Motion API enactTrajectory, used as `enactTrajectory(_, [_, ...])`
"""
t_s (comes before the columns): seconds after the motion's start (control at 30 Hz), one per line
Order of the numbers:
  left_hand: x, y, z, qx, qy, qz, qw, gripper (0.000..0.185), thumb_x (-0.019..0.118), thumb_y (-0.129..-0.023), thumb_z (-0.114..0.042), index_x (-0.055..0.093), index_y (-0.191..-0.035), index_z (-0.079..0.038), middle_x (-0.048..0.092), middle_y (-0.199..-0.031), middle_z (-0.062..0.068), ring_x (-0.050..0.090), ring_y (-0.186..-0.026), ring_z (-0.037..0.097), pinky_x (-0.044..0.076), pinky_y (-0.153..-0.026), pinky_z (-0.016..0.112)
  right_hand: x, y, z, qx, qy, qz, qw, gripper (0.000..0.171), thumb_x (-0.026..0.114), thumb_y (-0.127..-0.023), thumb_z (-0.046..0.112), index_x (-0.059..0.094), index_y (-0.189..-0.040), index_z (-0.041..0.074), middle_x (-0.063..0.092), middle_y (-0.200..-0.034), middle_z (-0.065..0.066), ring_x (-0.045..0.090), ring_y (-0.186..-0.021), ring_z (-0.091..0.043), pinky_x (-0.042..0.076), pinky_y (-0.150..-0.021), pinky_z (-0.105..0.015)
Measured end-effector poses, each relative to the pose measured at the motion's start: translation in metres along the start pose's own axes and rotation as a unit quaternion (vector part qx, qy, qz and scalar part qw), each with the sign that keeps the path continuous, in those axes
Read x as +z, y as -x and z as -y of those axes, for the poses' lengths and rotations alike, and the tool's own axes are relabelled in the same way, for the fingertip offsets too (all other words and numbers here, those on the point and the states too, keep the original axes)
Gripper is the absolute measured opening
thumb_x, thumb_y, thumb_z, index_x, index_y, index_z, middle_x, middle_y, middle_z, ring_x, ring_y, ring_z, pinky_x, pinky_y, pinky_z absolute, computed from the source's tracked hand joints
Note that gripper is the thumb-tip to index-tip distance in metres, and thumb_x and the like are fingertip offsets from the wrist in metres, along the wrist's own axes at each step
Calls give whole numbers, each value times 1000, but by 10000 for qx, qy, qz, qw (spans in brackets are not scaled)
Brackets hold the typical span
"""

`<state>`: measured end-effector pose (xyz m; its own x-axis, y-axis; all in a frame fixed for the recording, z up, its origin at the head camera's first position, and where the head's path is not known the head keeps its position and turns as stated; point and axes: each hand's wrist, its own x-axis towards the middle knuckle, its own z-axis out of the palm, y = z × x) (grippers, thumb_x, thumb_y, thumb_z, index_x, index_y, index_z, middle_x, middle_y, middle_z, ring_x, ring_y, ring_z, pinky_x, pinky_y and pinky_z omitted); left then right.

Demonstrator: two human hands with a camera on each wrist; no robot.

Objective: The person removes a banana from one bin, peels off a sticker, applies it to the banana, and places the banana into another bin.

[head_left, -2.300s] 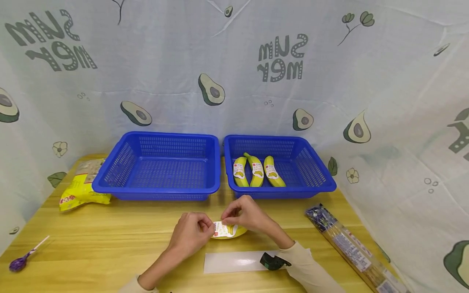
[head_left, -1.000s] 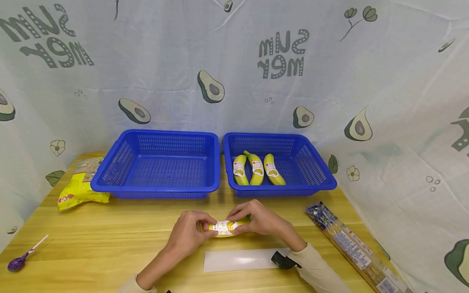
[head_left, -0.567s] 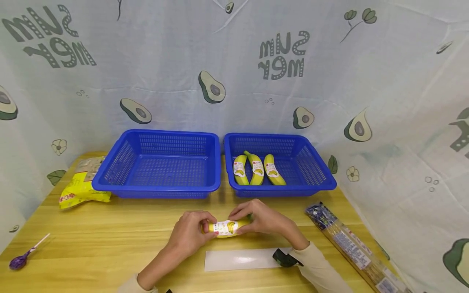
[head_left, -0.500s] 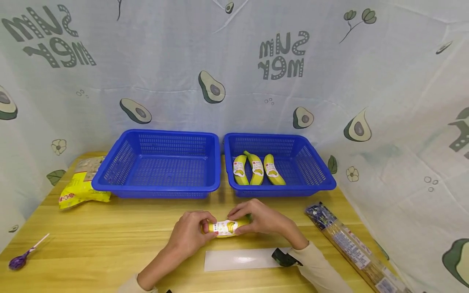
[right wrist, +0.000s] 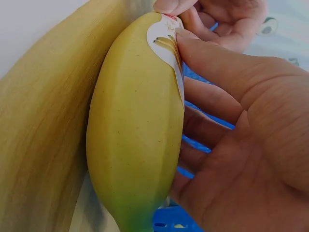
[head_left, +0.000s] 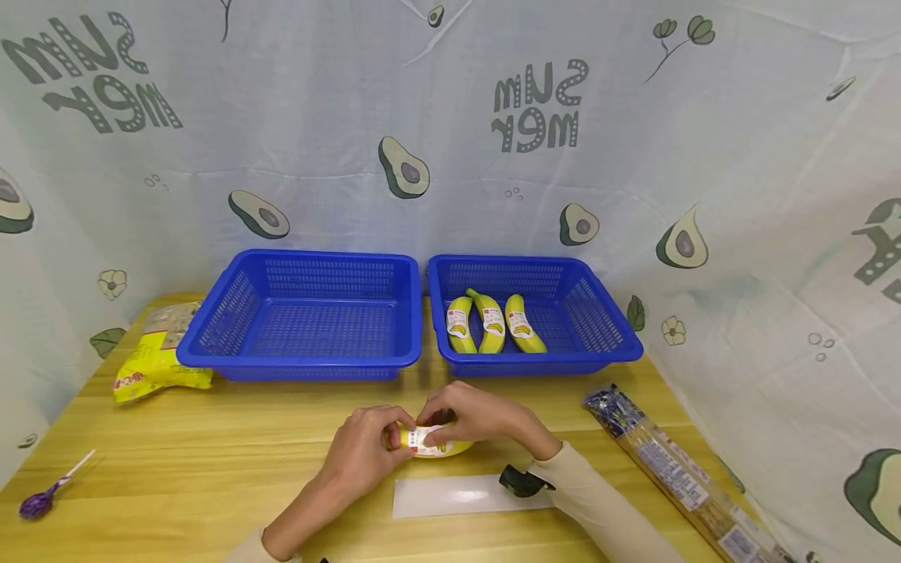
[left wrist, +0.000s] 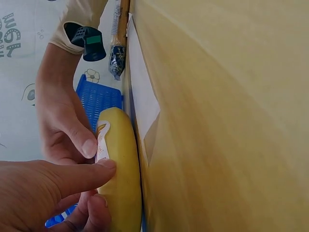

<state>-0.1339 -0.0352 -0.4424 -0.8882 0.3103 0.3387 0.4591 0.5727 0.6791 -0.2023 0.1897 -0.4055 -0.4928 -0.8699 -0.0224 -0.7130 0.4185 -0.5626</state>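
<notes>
Banana [head_left: 442, 447] lies on table [head_left: 211, 469] near front edge, just behind white backing strip [head_left: 472, 496]. Left hand [head_left: 366, 452] grips its left end, thumb pressing sticker [head_left: 425, 438]; right hand [head_left: 473, 414] curls over from behind, fingertips on sticker too. Bare wood left & right of hands; blue baskets [head_left: 303, 317] well behind.
</notes>
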Motion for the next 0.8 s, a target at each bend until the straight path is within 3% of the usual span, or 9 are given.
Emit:
enactTrajectory(0.23, [-2,0,0,48,253,140,9996,29,97,-75,-1,79,-93,-14,59,-71,-11,49,-59,-2,46,-53,22,1,0,2,262,-202,112,9994,21,82,-99,17,79,-112,1,76,-96,0,60,-80,4,59,-75,-18])
enactTrajectory(0.47, [-9,-3,3,14,1172,322,9926,14,90,-86,-4,80,-92,-10,62,-70,-10,54,-58,3,50,-52,21,2,6,3,417,-166,-83,9990,24,86,-95,16,79,-111,0,75,-93,0,59,-77,3,56,-71,-16])
enactTrajectory(0.6, [-13,-6,3,6,1562,56,9877,8,85,-92,-5,79,-91,-11,64,-71,-8,58,-62,5,53,-55,22,-1,9,3,399,-149,-79,9991,26,84,-96,14,78,-115,-3,78,-98,-4,64,-81,1,60,-75,-20])
enactTrajectory(0.8, [-13,-11,-4,-529,1906,-461,9792,5,82,-96,-7,80,-92,-9,70,-78,-4,63,-71,9,55,-61,21,-8,18,3,496,-267,41,9984,26,83,-97,13,78,-118,-2,80,-100,-4,68,-85,-1,62,-79,-21])
